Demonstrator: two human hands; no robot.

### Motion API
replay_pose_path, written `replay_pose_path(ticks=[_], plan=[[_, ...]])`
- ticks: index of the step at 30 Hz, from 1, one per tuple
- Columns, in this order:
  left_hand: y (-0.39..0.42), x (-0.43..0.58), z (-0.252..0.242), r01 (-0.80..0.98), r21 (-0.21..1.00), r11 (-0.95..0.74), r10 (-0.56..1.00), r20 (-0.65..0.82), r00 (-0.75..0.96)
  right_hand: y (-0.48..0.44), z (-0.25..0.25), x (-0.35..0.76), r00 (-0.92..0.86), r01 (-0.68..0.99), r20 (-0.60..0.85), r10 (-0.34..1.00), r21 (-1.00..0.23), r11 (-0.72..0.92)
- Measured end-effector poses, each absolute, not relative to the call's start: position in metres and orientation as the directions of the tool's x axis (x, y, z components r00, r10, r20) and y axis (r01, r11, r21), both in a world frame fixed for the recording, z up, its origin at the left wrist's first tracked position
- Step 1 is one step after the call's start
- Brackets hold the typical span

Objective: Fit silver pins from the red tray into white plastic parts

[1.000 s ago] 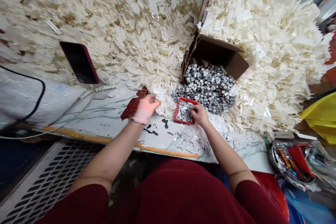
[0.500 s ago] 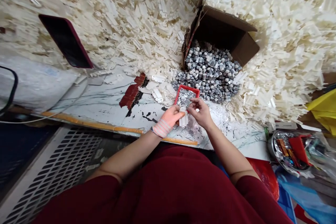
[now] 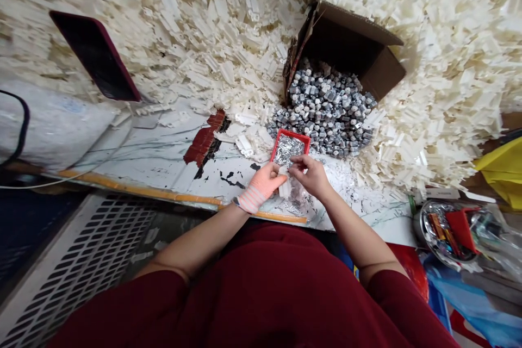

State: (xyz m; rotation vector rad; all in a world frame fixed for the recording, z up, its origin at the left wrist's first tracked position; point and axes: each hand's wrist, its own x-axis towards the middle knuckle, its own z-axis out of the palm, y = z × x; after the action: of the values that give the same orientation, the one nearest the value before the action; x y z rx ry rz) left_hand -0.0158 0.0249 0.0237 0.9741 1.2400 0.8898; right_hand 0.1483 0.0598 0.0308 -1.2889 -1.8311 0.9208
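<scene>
Gripping a small white plastic bar-shaped part [image 3: 284,188] in the left hand [image 3: 265,180], thumb and fingers curled closed around it, with a pink striped wrist wrap [image 3: 249,199] just behind them. Bringing the right hand [image 3: 310,175] in from the other side, fingertips pinched tightly together at the part's upper end, whatever sits in that pinch staying too small to tell. Working low and close, both wrists angled inward and the fingertips nearly meeting, with the part held steady just in front of a shallow red plastic tray [image 3: 292,136] full of tiny silver metal pins [image 3: 289,149] — the supply staying within a short reach of the right fingertips.

Just below the hands, a scatter of loose silver pins [image 3: 292,206] lying on a white marble-patterned table [image 3: 150,174]. Directly beyond the tray, a heap of grey hexagonal metal pieces [image 3: 326,109] spilling from an open brown cardboard box [image 3: 346,38]. Surrounding that box on both sides, deep drifts of white plastic parts [image 3: 204,49] covering the far table, with a few loose ones lying close beside the left hand. Farther left of the hands, a black phone in a red case [image 3: 95,54] resting on the drift — and farther right, a round foil tray of mixed odds and ends [image 3: 446,231] sitting below a yellow cloth [image 3: 503,168].
</scene>
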Motion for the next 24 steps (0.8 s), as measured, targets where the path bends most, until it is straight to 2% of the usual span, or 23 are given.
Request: replay_pose_path(ticks=[2, 6, 10, 12, 14, 16, 18, 20, 24], plan=[[0.024, -0.017, 0.024, -0.051, 0.935, 0.352, 0.930, -0.343, 0.133, 0.060, 0.031, 0.147, -0.257, 0.441, 0.108, 0.960, -0.871, 0.216], [0.024, -0.018, 0.023, -0.087, 0.933, 0.348, 0.930, -0.333, 0.155, 0.060, 0.028, 0.145, -0.305, 0.482, 0.142, 0.942, -0.830, 0.281], [0.027, -0.021, 0.019, -0.176, 0.908, 0.381, 0.922, -0.358, 0.148, 0.080, 0.024, 0.150, -0.296, 0.539, 0.026, 0.955, -0.821, 0.190], [0.029, -0.023, 0.015, -0.230, 0.893, 0.388, 0.921, -0.366, 0.132, 0.097, 0.022, 0.153, -0.266, 0.671, 0.043, 0.963, -0.709, 0.217], [0.031, -0.025, 0.011, -0.256, 0.882, 0.396, 0.918, -0.378, 0.117, 0.114, 0.020, 0.153, -0.299, 0.806, 0.099, 0.949, -0.507, 0.306], [0.031, -0.027, 0.007, -0.270, 0.870, 0.413, 0.911, -0.395, 0.119, 0.125, 0.017, 0.151, -0.376, 0.866, 0.081, 0.923, -0.325, 0.381], [0.031, -0.028, 0.004, -0.284, 0.861, 0.422, 0.907, -0.401, 0.133, 0.130, 0.014, 0.149, -0.413, 0.877, 0.037, 0.910, -0.254, 0.409], [0.032, -0.030, 0.002, -0.294, 0.860, 0.418, 0.908, -0.395, 0.136, 0.131, 0.012, 0.149, -0.412, 0.870, 0.043, 0.910, -0.279, 0.407], [0.037, -0.031, 0.000, -0.316, 0.850, 0.422, 0.906, -0.402, 0.128, 0.129, 0.012, 0.158, -0.318, 0.822, 0.128, 0.939, -0.457, 0.341]])
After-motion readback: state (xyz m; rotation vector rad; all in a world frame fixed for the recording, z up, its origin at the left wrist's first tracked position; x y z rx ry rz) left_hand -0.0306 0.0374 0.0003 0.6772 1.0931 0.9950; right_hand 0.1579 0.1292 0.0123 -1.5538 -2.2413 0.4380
